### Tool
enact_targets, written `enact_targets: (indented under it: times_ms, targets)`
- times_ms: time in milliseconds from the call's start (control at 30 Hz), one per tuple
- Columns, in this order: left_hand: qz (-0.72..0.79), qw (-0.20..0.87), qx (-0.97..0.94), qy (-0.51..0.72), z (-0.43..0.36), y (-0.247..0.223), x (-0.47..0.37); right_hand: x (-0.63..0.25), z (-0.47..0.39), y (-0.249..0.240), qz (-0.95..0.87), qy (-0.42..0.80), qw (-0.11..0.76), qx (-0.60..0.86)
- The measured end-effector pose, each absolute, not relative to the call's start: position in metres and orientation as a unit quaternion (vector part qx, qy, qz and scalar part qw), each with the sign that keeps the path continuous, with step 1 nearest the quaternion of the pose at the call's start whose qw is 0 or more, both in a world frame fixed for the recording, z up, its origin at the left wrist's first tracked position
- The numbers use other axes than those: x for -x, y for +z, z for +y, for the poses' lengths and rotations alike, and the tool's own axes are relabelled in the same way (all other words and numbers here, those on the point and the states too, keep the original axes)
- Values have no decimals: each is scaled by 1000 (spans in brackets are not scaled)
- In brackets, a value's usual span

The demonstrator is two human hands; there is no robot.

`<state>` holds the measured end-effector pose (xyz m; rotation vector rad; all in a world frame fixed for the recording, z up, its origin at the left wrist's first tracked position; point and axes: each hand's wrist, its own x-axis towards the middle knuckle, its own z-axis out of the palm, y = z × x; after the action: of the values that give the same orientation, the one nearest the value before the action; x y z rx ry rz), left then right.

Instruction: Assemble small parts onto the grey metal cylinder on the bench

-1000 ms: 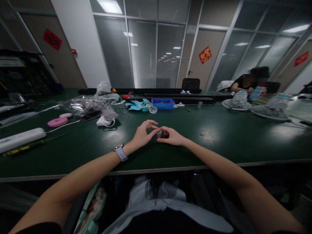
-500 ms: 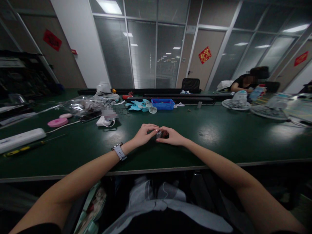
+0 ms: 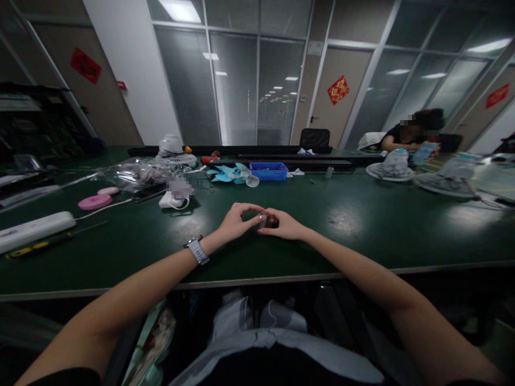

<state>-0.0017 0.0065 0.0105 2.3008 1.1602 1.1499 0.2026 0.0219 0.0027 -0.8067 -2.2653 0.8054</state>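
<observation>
Between my two hands, over the green table [image 3: 362,241], is a small grey metal cylinder [image 3: 261,223] with a dark reddish-brown part at its right; its exact kind is too small and shaded to make out. My left hand [image 3: 236,222] curls round from the left, its thumb and fingertips pressed to the cylinder. From the right, my right hand [image 3: 286,225] grips it between thumb and fingers. The fingertips of both hands meet at the top and partly cover the thing.
Beyond my hands lie blue fan blades [image 3: 229,173], a blue bin [image 3: 269,171] and another small metal cylinder [image 3: 329,172]. At left are a white power strip [image 3: 38,230], a screwdriver [image 3: 38,247] and plastic bags [image 3: 137,174]. White fan parts [image 3: 390,169] and a person [image 3: 406,136] are at right.
My left thumb and fingers have shifted slightly on the metal cylinder. My right hand stays nearly still. At the far right, the other person's hand and the item near it have moved a little.
</observation>
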Motion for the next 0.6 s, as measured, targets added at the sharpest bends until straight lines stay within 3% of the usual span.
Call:
enact_targets:
  times_ms: [600]
  targets:
    - [403,107,-787,455,3,15,-1,-204,24,2,-855,298,286,313]
